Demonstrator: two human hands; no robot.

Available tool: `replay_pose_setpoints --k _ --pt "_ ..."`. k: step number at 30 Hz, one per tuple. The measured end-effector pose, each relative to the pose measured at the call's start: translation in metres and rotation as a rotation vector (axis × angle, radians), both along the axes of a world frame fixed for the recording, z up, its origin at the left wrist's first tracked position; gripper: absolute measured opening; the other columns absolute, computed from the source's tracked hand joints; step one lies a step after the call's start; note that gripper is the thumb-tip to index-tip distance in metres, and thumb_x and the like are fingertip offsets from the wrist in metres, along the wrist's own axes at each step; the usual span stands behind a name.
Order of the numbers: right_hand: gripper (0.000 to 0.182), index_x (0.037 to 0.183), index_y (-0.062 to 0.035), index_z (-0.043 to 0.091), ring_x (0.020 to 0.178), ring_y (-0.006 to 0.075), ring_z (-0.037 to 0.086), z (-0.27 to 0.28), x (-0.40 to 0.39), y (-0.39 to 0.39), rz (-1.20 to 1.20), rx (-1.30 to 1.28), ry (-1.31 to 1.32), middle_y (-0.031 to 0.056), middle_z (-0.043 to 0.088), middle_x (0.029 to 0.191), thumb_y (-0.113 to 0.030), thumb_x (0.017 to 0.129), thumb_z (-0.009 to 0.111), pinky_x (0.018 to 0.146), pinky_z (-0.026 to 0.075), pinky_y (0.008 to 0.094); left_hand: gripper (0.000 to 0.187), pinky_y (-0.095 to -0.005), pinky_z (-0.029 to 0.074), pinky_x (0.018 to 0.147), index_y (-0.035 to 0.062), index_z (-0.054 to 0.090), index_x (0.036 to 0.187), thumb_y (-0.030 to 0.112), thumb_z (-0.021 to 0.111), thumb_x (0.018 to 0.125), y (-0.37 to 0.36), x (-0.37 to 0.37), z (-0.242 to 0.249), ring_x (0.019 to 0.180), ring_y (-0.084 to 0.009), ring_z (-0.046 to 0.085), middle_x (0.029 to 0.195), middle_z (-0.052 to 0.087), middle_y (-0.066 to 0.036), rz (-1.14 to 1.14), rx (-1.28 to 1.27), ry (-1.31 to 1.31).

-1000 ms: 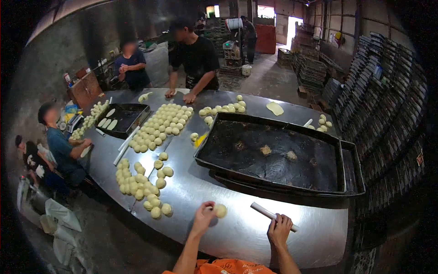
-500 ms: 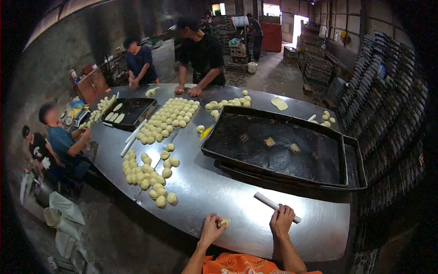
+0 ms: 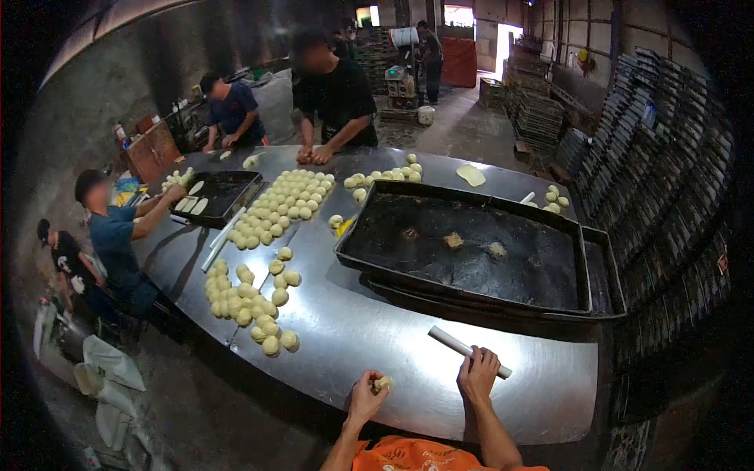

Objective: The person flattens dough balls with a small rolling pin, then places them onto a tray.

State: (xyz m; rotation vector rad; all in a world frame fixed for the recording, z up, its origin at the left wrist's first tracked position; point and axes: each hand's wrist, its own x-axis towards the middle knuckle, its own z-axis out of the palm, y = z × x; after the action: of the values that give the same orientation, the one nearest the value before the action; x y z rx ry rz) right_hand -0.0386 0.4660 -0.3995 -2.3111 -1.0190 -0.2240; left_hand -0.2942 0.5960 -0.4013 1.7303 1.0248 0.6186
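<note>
At the near edge of the metal table, my left hand (image 3: 366, 398) has its fingers closed around a small piece of pale dough (image 3: 382, 384). To its right, my right hand (image 3: 478, 374) grips a pale rolling pin (image 3: 448, 340) near its right end. The pin lies slantwise on the bare steel of the table (image 3: 424, 353). Left of my hands is a loose cluster of round dough balls (image 3: 243, 302), and farther back stand close rows of more dough balls (image 3: 287, 206).
A large dark baking tray (image 3: 463, 243) rests on another beyond my right hand. A smaller tray (image 3: 228, 184) holds flat dough ovals. Co-workers stand along the far and left sides. Stacked trays (image 3: 660, 149) rise at the right. A flat dough sheet (image 3: 471, 175) lies behind the large tray.
The view has shifted slightly. My left fingers have gathered in around the dough. A co-worker on the left has reached an arm over to the small tray. My right hand stays on the pin.
</note>
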Motion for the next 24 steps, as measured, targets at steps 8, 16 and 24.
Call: replay_pose_setpoints --k 8,16,24 --pt "0.036 0.12 0.0019 0.059 0.112 0.0363 0.049 0.004 -0.001 0.002 -0.001 -0.02 0.023 0.0214 0.055 0.114 -0.018 0.09 0.058 0.101 0.035 0.0513 0.034 -0.0306 0.055 0.084 -0.0003 0.049 0.119 0.008 0.067 0.093 0.009 0.005 0.029 0.099 -0.0186 0.063 0.113 0.057 -0.011 0.04 -0.456 -0.216" --pt "0.034 0.117 0.0024 0.061 0.109 0.0367 0.049 0.0 0.002 0.003 -0.012 -0.013 0.002 0.0213 0.056 0.111 -0.017 0.09 0.057 0.1 0.035 0.051 0.035 -0.0313 0.056 0.086 -0.0023 0.046 0.121 0.007 0.066 0.094 0.019 0.013 0.024 0.106 -0.0194 0.061 0.116 0.055 -0.012 -0.037 -0.419 -0.244" --pt "0.033 0.116 0.002 0.062 0.108 0.0358 0.05 0.002 0.009 0.012 -0.015 -0.007 -0.005 0.0209 0.056 0.111 -0.017 0.089 0.058 0.098 0.036 0.0509 0.037 -0.0318 0.058 0.081 -0.0008 0.046 0.123 0.007 0.066 0.093 0.027 0.015 0.017 0.1 -0.0201 0.063 0.115 0.056 -0.014 -0.051 -0.398 -0.149"
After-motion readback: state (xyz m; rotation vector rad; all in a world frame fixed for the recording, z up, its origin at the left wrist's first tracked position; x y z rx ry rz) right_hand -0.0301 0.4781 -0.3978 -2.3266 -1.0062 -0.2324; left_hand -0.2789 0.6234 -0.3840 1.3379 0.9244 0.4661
